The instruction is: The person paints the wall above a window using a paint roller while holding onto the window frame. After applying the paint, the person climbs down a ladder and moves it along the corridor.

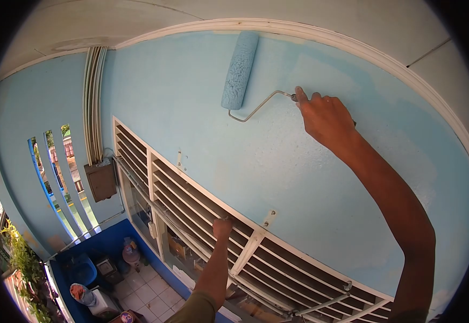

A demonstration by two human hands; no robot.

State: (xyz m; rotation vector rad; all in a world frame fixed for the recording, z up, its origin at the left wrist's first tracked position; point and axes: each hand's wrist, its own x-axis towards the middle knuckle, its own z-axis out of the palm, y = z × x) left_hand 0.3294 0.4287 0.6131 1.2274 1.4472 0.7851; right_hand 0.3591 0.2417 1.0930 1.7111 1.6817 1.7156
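The right hand [326,119] is up high and wraps tight around the handle of a paint roller [240,70]. One finger lies straight along its thin metal rod. The fuzzy blue part of the roller stands almost straight up and leans a little. It presses on the light blue wall [191,118], just under the white trim [353,46] near the ceiling. The left hand [222,227] is lower down. It is closed in a fist on one of the white slats [191,196] of the big window vent. To the left of the slats, a small brown box [101,182] hangs on the wall, and a bunch of white pipes [93,102] runs up from it. Far below there is a tiled floor [148,293] with buckets on it.
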